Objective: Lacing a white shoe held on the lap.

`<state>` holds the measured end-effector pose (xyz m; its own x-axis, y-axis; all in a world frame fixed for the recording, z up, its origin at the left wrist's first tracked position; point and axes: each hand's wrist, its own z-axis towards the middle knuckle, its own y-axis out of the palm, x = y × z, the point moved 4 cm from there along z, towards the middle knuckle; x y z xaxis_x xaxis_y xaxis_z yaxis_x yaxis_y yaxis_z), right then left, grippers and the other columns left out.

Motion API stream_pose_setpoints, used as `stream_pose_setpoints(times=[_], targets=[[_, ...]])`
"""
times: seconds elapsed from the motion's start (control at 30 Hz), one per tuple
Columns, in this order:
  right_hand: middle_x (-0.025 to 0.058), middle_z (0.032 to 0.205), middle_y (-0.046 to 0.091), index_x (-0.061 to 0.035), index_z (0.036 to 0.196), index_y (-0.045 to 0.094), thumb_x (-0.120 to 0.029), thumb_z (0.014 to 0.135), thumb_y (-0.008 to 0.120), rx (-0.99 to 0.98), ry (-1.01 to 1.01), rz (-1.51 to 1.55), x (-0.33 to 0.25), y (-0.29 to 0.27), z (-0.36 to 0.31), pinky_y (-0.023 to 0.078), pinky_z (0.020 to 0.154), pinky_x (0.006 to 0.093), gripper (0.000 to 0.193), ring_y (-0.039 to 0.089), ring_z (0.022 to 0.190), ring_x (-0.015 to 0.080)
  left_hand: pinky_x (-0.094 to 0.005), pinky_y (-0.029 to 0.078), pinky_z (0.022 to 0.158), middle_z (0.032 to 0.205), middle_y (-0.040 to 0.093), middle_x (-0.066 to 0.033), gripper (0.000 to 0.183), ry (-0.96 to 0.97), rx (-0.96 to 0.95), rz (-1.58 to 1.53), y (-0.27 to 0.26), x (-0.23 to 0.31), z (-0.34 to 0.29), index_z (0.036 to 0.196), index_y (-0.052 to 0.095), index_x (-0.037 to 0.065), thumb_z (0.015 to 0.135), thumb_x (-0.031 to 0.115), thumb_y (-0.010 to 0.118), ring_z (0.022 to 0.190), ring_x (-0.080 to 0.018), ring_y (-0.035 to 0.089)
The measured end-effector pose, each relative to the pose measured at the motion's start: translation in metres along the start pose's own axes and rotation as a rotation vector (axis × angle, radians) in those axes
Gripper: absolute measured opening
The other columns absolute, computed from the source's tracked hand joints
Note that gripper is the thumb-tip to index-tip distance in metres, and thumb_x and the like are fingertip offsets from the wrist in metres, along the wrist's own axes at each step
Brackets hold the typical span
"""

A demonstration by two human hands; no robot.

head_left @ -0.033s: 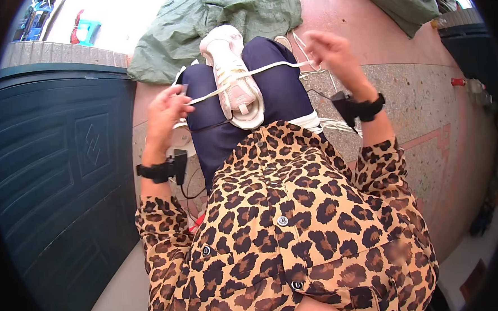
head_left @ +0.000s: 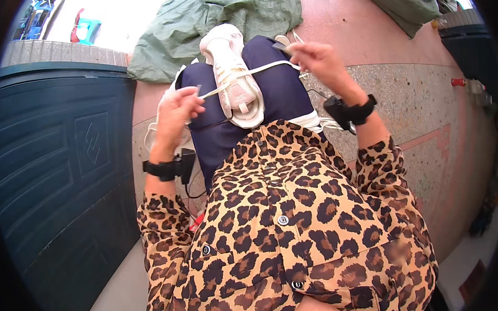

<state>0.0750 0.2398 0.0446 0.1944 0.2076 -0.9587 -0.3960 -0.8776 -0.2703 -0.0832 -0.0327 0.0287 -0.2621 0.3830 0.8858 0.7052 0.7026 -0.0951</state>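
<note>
A white and pale pink sneaker (head_left: 240,97) lies between my thighs, on dark blue trousers (head_left: 273,86). A flat cream shoelace (head_left: 267,66) crosses its upper and stretches out to both sides. To the left of the shoe, my left hand (head_left: 180,111) is closed in a pinch on one side of the lace, with a small thin greyish piece standing up from its fingertips. On the other side my right hand (head_left: 320,61) pinches the lace, and a similar greyish piece juts from its fingers. I cannot make out what these pieces are.
A green tarp (head_left: 164,47) is spread on the floor ahead. To the left stands a dark blue panelled door (head_left: 63,154). White laces (head_left: 329,123) hang by my right thigh. A red-handled object (head_left: 458,82) lies at the right, and another green cover (head_left: 401,4) stands at the far right.
My right hand has moved left and slightly down, closer to the shoe. The left hand has shifted a little to the right. The shoe has stayed in place.
</note>
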Motion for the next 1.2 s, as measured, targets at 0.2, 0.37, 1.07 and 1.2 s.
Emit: stream_pose_setpoints(times=[0.2, 0.37, 1.07, 1.2], targets=[[0.0189, 0.076, 0.06, 0.0, 0.08, 0.062, -0.016, 0.08, 0.053, -0.096, -0.296, -0.369, 0.02, 0.068, 0.003, 0.046, 0.064, 0.0385, 0.018, 0.058, 0.073, 0.0352, -0.0199, 0.041, 0.057, 0.074, 0.062, -0.0032, 0.017, 0.225, 0.071, 0.541, 0.04, -0.021, 0.01, 0.092, 0.062, -0.002, 0.084, 0.011, 0.055, 0.064, -0.0053, 0.053], [0.017, 0.075, 0.061, -0.0031, 0.082, 0.063, -0.019, 0.081, 0.051, -0.102, -0.225, -0.625, 0.023, 0.076, 0.008, 0.047, 0.065, 0.0402, 0.019, 0.059, 0.074, 0.0326, -0.0345, 0.046, 0.062, 0.074, 0.062, -0.0178, 0.017, 0.297, 0.223, 0.534, 0.038, -0.021, 0.012, 0.086, 0.063, -0.002, 0.081, 0.013, 0.056, 0.067, -0.0263, 0.061], [0.0192, 0.075, 0.061, -0.0021, 0.078, 0.061, -0.019, 0.081, 0.048, -0.108, -0.068, -0.613, 0.022, 0.086, 0.026, 0.048, 0.066, 0.0418, 0.022, 0.061, 0.074, 0.0336, -0.039, 0.041, 0.066, 0.075, 0.059, -0.0133, 0.009, 0.663, 0.278, 1.075, 0.058, 0.002, 0.015, 0.077, 0.059, 0.001, 0.078, 0.009, 0.054, 0.073, -0.0311, 0.051], [0.0199, 0.071, 0.061, -0.0032, 0.072, 0.062, -0.017, 0.079, 0.048, -0.138, -0.072, -0.701, 0.017, 0.094, 0.023, 0.048, 0.062, 0.0429, 0.021, 0.062, 0.07, 0.0342, -0.037, 0.041, 0.065, 0.073, 0.061, -0.0088, 0.009, 0.645, 0.409, 1.028, 0.059, 0.008, 0.008, 0.074, 0.063, 0.005, 0.076, 0.013, 0.059, 0.07, -0.0287, 0.052]])
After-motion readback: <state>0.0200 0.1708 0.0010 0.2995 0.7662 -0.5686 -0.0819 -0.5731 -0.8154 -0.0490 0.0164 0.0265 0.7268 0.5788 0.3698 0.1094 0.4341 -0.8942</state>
